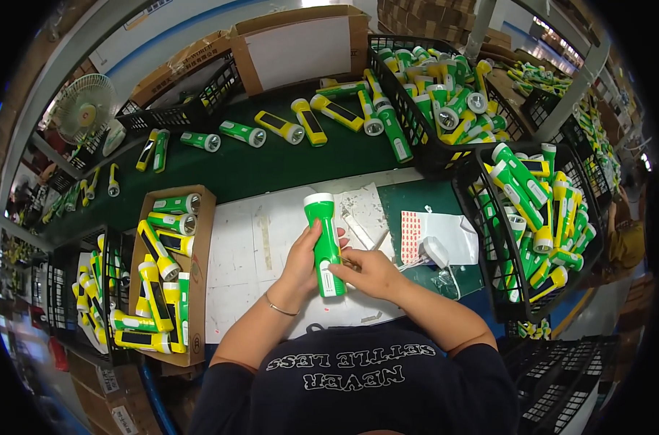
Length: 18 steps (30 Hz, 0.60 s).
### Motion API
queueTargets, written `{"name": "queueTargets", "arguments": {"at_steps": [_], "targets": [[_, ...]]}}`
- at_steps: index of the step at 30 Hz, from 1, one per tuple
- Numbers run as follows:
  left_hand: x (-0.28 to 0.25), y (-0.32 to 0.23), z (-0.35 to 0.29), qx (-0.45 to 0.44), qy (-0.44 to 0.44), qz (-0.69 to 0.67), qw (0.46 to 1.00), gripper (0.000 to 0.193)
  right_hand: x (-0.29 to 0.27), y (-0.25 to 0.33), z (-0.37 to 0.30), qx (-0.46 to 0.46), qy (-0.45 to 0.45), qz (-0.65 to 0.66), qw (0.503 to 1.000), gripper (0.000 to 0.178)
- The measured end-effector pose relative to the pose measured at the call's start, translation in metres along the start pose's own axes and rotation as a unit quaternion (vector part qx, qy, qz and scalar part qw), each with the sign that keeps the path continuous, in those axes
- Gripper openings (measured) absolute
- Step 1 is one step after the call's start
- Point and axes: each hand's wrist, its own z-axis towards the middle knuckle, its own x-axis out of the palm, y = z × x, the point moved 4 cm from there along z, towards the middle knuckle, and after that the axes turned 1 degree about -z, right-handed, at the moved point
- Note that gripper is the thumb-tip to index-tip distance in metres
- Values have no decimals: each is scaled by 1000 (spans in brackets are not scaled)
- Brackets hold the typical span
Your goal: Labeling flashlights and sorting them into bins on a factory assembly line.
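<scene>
A green flashlight with a white head stands out in front of me, its head pointing away and its white switch panel facing up. My left hand is wrapped round its body from the left. From the right, my right hand is at its lower end, the thumb on the switch panel; the other fingers are partly hidden. Under the flashlight lies a white work sheet. Just right of my hands are a sheet of red stickers and a white plug with a cord.
A cardboard box of green and yellow flashlights stands at left. Black crates heaped with flashlights stand at right and far right. Several flashlights lie along the green conveyor belt beyond the sheet. A fan is at far left.
</scene>
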Motion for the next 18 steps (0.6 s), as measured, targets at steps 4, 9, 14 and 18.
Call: {"name": "queueTargets", "arguments": {"at_steps": [4,9,14,18], "targets": [[-12,5,-8,-13,-16,15,1000,40,-3,-21,-13,5,-10,28,1000,36],[-11,7,-15,-5,-23,35,999,40,-11,-23,-18,13,-47,32,998,31],[-6,3,-16,-3,-8,15,1000,38,-12,-13,-18,-139,-103,-42,984,25],[-7,4,-20,-11,1,29,1000,36,-6,-4,-23,-117,-73,-58,989,22]]}}
